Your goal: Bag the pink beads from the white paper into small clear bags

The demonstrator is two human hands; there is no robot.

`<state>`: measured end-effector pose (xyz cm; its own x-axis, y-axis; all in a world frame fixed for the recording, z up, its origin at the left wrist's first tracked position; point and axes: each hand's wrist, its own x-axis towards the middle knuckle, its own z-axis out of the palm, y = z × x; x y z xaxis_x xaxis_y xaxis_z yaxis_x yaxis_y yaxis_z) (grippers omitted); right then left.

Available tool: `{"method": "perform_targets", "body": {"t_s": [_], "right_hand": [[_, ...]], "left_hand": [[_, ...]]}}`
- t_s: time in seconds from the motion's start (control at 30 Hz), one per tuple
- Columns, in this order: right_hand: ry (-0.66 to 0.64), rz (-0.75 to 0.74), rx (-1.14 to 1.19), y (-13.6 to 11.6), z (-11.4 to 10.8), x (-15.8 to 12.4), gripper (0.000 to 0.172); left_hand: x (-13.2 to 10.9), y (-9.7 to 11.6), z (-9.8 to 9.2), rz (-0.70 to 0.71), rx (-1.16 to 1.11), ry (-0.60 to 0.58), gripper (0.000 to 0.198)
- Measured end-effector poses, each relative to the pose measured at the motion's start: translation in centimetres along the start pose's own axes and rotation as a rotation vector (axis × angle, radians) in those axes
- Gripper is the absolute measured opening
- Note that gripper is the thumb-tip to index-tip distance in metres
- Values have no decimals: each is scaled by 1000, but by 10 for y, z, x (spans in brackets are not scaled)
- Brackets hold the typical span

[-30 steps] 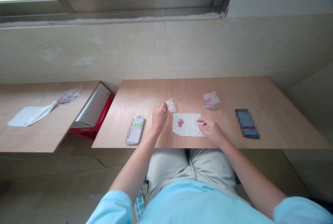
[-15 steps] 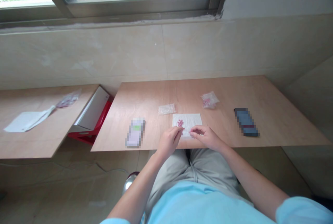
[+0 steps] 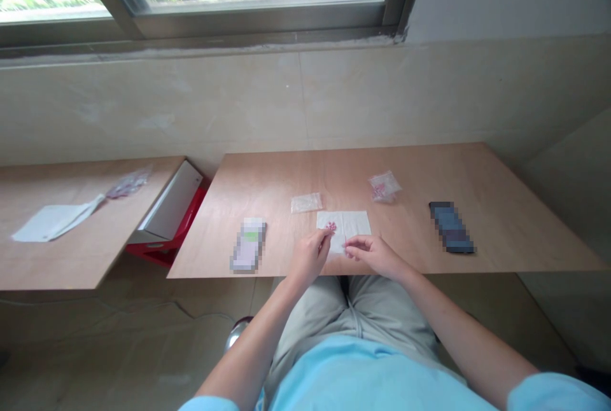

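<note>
- My left hand (image 3: 309,258): over the near edge of the white paper napkin (image 3: 348,223), its fingers (image 3: 324,240) drawn together just beside the small pink pieces (image 3: 331,227). I cannot tell whether they pinch anything; a pinch would suit pieces this small.
- My right hand (image 3: 375,255): at the napkin's near right part, its fingers (image 3: 351,249) curled, with the tips close together over the paper. I cannot tell whether they are clamped on anything.
- Small pink pieces: clustered on the napkin's left part, close to my left fingers. The pale paper probably keeps them visible and stops them rolling.
- Flat clear plastic bag (image 3: 306,202): just beyond the napkin's far left corner, within easy reach and apparently empty.
- Knotted or bunched clear bag (image 3: 384,186): beyond the napkin to the right, with some pink inside.
- Blurred phone (image 3: 247,244): left of the napkin, set apart from the work.
- Blurred dark blue object (image 3: 451,227): well right of the napkin, also set aside.
- Wooden table (image 3: 420,169): carries all of the above, with the napkin near its front edge, close to my body.
- Second wooden table (image 3: 81,185): well left of the napkin, holding a white paper sheet (image 3: 50,222) and a bag (image 3: 128,183).
</note>
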<state>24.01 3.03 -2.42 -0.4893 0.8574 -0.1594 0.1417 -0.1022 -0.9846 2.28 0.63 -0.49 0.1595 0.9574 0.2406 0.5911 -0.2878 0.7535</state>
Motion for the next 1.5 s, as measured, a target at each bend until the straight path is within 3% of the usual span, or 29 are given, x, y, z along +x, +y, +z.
{"method": "perform_targets", "body": {"t_s": [0.17,0.27,0.47,0.63,0.83,1.1,1.37,1.5], "right_hand": [[4,-16,1,2,0,1,30],[-6,-25,58,2,-1,2,28],[-5,-19,176,-1,1,3,26],[0,22,145,-3,2,1,26],[-50,-9,84,-4,4,-1,27],[-37,-7,-127,-2,1,-2,28],[-59,-58,-195,-6,-4,-1,37],[116,-131,-217,-9,-1,-3,24]], "left_hand": [[-1,1,0,-17,52,-50,28],[-1,6,-3,49,94,-57,32],[-6,19,-3,281,168,-200,77],[-9,20,4,254,166,-237,94],[-7,21,2,219,70,-230,67],[-7,21,1,148,-15,-316,60],[-4,19,-2,119,11,-290,40],[-4,13,0,85,68,-262,37]]}}
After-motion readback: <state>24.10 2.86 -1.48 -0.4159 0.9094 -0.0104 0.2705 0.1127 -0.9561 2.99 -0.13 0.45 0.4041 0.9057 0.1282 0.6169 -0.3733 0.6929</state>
